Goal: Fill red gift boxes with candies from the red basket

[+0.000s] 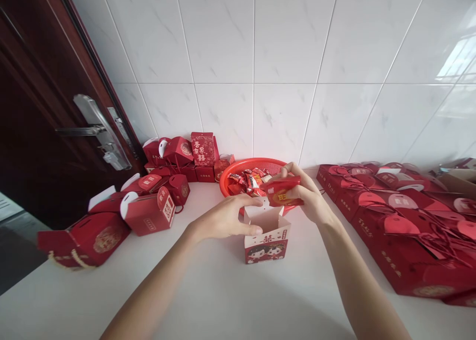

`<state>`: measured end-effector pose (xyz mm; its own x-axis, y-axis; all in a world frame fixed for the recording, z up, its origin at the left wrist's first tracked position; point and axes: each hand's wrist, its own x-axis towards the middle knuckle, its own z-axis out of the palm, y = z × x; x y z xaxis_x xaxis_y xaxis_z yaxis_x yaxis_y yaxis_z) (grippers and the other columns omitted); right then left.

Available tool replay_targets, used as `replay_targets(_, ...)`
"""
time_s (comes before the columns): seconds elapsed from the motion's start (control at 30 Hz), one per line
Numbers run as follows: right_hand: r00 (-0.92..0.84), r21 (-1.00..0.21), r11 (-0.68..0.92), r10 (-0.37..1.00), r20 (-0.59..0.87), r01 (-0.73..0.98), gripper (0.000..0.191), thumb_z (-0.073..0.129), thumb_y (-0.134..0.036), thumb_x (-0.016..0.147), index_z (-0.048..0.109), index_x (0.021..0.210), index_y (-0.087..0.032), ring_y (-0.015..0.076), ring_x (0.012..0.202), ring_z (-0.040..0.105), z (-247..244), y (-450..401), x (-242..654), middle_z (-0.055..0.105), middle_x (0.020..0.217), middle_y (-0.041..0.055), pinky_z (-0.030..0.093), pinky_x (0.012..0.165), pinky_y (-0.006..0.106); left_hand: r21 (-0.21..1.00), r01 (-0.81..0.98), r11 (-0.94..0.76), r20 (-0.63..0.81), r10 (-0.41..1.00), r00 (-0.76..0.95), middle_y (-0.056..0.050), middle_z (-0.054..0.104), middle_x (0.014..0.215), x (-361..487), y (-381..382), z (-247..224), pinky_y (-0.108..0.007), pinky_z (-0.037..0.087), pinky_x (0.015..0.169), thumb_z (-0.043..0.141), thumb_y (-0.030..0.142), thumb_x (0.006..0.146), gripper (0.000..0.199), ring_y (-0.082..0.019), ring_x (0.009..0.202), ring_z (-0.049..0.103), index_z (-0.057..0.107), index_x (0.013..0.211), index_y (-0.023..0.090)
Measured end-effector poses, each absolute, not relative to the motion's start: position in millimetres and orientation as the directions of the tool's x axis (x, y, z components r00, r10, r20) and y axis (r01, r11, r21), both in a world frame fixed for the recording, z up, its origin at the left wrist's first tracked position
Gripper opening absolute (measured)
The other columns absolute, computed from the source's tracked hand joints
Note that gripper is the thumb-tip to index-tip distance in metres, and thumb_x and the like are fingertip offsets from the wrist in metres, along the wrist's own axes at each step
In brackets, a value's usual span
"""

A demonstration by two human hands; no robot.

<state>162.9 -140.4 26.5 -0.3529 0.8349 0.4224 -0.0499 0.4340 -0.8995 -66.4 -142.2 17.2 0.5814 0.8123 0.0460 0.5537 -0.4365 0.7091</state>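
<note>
Forearms [156, 288] flank an upright box [267, 250], red packet [280, 192] held, long axis crosswise.

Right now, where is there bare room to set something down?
Bare tabletop lies in front of the open box, between the forearms, and left of the left forearm, before the left boxes. Crowded: the right side, packed with red boxes, and around the open box, with the left hand, right hand and red basket.

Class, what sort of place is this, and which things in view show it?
Probably a room in a home, though a small shop is possible: a dark door with a lever handle, a pale tiled wall, and a white tabletop bearing many red boxes.
</note>
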Motion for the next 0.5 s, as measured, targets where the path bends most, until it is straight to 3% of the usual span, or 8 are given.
replay_targets(0.1,-0.459,-0.858,0.51,0.777,0.431,0.058,0.013,0.055,-0.019,0.08,0.053,0.092,-0.023,0.018,0.078,0.062,31.3,-144.9,163.8,0.067,0.094,0.003,0.051,0.066,0.03,0.715,0.524,-0.462,0.063,0.79,0.61,-0.005,0.067,0.131,-65.1,-144.1,19.8,-0.033,0.052,0.086,0.081,0.036,0.073,0.061,-0.026,0.107,0.066,0.064,0.131,0.029)
replay_targets(0.27,-0.609,-0.639,0.706,0.661,0.439,0.305,0.024,0.056,-0.008,0.081,0.07,0.093,-0.022,0.0166,0.083,0.064,35.8,-147.6,162.9,0.072,0.093,0.001,0.049,0.073,0.027,0.731,0.497,-0.467,0.076,0.78,0.621,-0.003,0.07,0.12,-63.4,-145.6,23.0,-0.033,0.05,0.09,0.081,0.033,0.072,0.052,-0.026,0.109,0.065,0.068,0.121,0.026)
replay_targets(0.37,-0.603,-0.61,0.698,0.683,0.411,0.375,0.026,0.054,-0.005,0.083,0.072,0.092,-0.023,0.0149,0.08,0.063,33.3,-146.8,160.5,0.073,0.091,-0.0002,0.048,0.072,0.026,0.718,0.513,-0.47,0.071,0.783,0.618,-0.003,0.072,0.116,-63.0,-145.8,23.3,-0.033,0.05,0.089,0.08,0.033,0.073,0.043,-0.026,0.106,0.066,0.07,0.114,0.024)
replay_targets(0.5,-0.575,-0.502,0.675,0.732,0.365,0.541,0.02,0.053,-0.005,0.084,0.065,0.08,-0.021,0.0132,0.064,0.052,29.8,-147.5,159.4,0.064,0.073,-0.0013,0.039,0.058,0.025,0.717,0.511,-0.474,0.068,0.777,0.626,-0.003,0.071,0.117,-63.6,-145.3,22.7,-0.032,0.05,0.089,0.081,0.036,0.072,0.047,-0.027,0.108,0.065,0.069,0.116,0.024)
